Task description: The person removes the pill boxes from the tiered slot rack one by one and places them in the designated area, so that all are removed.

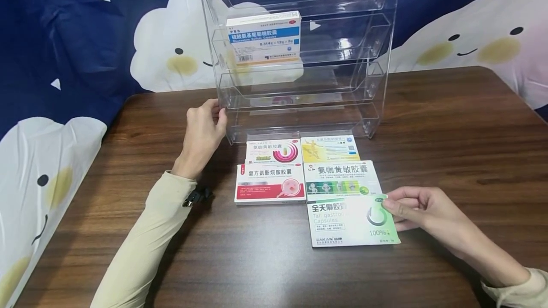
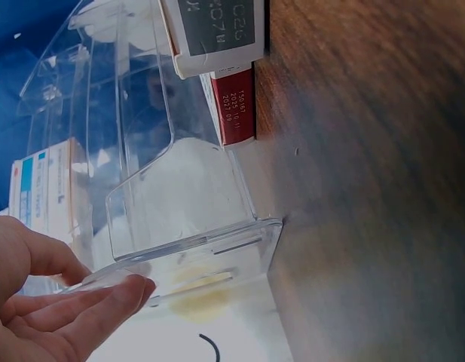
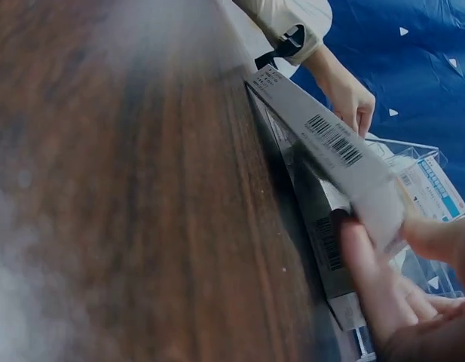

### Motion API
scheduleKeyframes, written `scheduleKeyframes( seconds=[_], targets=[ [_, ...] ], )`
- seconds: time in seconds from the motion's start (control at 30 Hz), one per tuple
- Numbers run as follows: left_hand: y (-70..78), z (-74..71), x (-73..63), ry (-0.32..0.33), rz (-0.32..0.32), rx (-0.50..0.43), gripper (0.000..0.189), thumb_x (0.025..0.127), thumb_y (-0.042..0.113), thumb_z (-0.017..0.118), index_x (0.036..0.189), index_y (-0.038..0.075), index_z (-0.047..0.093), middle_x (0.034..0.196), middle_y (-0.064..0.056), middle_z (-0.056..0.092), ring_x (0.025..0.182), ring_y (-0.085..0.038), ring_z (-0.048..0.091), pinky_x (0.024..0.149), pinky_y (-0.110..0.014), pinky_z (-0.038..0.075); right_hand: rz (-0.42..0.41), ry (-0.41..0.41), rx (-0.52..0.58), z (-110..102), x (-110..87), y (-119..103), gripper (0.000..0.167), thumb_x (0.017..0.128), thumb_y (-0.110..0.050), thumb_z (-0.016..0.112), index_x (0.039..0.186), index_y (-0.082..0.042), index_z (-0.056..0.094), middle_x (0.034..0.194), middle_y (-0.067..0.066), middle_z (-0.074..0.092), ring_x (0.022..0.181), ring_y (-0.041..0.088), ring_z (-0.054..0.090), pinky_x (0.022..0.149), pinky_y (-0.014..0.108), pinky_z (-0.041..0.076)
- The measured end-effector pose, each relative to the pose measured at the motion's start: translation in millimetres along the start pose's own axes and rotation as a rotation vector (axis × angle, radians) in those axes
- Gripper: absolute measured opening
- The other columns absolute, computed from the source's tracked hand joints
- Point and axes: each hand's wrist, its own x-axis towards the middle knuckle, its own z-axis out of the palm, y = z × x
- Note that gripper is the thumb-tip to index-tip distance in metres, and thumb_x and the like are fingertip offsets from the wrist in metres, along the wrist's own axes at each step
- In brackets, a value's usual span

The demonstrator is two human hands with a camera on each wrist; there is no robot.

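A clear plastic tiered rack [image 1: 334, 80] stands on the table. My left hand [image 1: 201, 129] pinches its left side panel between thumb and fingers, as the left wrist view also shows. At the right, my right hand [image 1: 424, 210] holds a white-and-green capsule box [image 1: 351, 227] by its right edge. In the right wrist view this box [image 3: 315, 124] is tilted, one end raised off the table. Just behind it lies another white-and-green medicine box [image 1: 342, 177]. A white-and-blue medicine box [image 1: 265, 39] leans in an upper left tier of the rack.
In front of the rack lie a red-and-white box [image 1: 269, 182], a white box with a pink ring [image 1: 274, 151] and a yellow-and-white box [image 1: 329, 149]. The dark wooden table [image 1: 239, 260] meets a blue cloth backdrop [image 1: 77, 37] with cloud prints.
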Motion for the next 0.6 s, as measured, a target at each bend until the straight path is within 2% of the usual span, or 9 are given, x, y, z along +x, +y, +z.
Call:
scheduleKeyframes(
  seconds=[0.1, 0.17, 0.23, 0.3, 0.33, 0.4, 0.47, 0.53, 0.6],
  targets=[
    [0.2, 0.0, -0.6, 0.0, 0.002, -0.003, 0.024, 0.09, -0.001, 0.055, 0.106, -0.018, 0.062, 0.094, -0.029, 0.069, 0.084, -0.033, 0.07, 0.072, -0.041, 0.059, 0.025, 0.082, -0.164, 5, -3.8, -8, 0.036, 0.097, -0.017, 0.059, 0.113, 0.016, 0.057, 0.083, 0.008, 0.073, 0.07, 0.018, 0.07, 0.062, 0.033, 0.059],
    [0.5, -0.1, -0.8, 0.001, 0.004, -0.004, 0.024, 0.09, -0.001, 0.055, 0.105, -0.018, 0.063, 0.094, -0.029, 0.069, 0.083, -0.033, 0.07, 0.072, -0.041, 0.059, -0.033, 0.171, -0.336, 9, -8.0, -13, 0.036, 0.094, -0.022, 0.064, 0.112, 0.01, 0.062, 0.077, 0.002, 0.071, 0.063, 0.012, 0.068, 0.057, 0.025, 0.057],
    [0.8, -0.5, -1.0, 0.003, 0.006, 0.0, 0.024, 0.09, -0.001, 0.055, 0.105, -0.018, 0.063, 0.093, -0.029, 0.069, 0.083, -0.032, 0.071, 0.071, -0.04, 0.059, -0.182, 0.28, -0.532, 13, -12.4, -18, 0.031, 0.087, -0.022, 0.072, 0.107, 0.002, 0.067, 0.074, -0.003, 0.07, 0.058, 0.004, 0.062, 0.053, 0.017, 0.051],
    [1.1, -0.7, -0.8, 0.005, 0.009, 0.003, 0.023, 0.09, -0.001, 0.055, 0.105, -0.018, 0.063, 0.093, -0.029, 0.069, 0.083, -0.032, 0.071, 0.071, -0.04, 0.059, -0.404, 0.345, -0.688, 17, -15.8, -22, 0.032, 0.081, -0.023, 0.078, 0.105, -0.004, 0.069, 0.08, -0.003, 0.072, 0.064, 0.005, 0.065, 0.062, 0.01, 0.049],
    [1.1, -0.8, -0.6, 0.005, 0.009, 0.005, 0.023, 0.09, -0.001, 0.055, 0.105, -0.018, 0.063, 0.093, -0.029, 0.069, 0.083, -0.032, 0.071, 0.071, -0.04, 0.059, -0.522, 0.352, -0.754, 19, -17.1, -22, 0.034, 0.079, -0.025, 0.078, 0.106, -0.005, 0.07, 0.085, -0.003, 0.073, 0.07, 0.007, 0.066, 0.07, 0.008, 0.048],
    [1.2, -0.9, -0.2, 0.008, 0.007, 0.008, 0.023, 0.09, -0.001, 0.055, 0.104, -0.017, 0.063, 0.093, -0.029, 0.069, 0.083, -0.033, 0.071, 0.071, -0.041, 0.059, -0.711, 0.287, -0.847, 23, -18.1, -23, 0.038, 0.08, -0.032, 0.077, 0.11, -0.01, 0.07, 0.103, 0.001, 0.071, 0.088, 0.013, 0.067, 0.091, 0.006, 0.041],
    [1.6, -0.9, 0.4, 0.008, 0.0, 0.006, 0.023, 0.089, -0.002, 0.055, 0.104, -0.017, 0.064, 0.092, -0.028, 0.069, 0.083, -0.033, 0.071, 0.072, -0.041, 0.059, -0.817, 0.146, -0.898, 27, -17.8, -23, 0.043, 0.086, -0.042, 0.068, 0.118, -0.012, 0.068, 0.121, 0.003, 0.066, 0.11, 0.021, 0.061, 0.107, 0.01, 0.027],
    [1.9, -0.6, 1.0, 0.008, -0.005, 0.003, 0.023, 0.089, -0.002, 0.055, 0.104, -0.017, 0.064, 0.092, -0.028, 0.069, 0.083, -0.033, 0.071, 0.072, -0.041, 0.059, -0.849, 0.025, -0.944, 31, -17.5, -22, 0.046, 0.094, -0.046, 0.055, 0.125, -0.014, 0.065, 0.131, 0.004, 0.061, 0.12, 0.022, 0.055, 0.112, 0.011, 0.017],
    [2.8, -0.2, 1.5, 0.009, -0.007, -0.006, 0.023, 0.088, -0.003, 0.055, 0.103, -0.017, 0.064, 0.091, -0.028, 0.07, 0.083, -0.033, 0.071, 0.072, -0.041, 0.059, -0.855, -0.054, -0.97, 34, -16.8, -22, 0.045, 0.098, -0.044, 0.048, 0.129, -0.015, 0.062, 0.135, 0.003, 0.058, 0.125, 0.022, 0.052, 0.113, 0.012, 0.014]
  ],
)
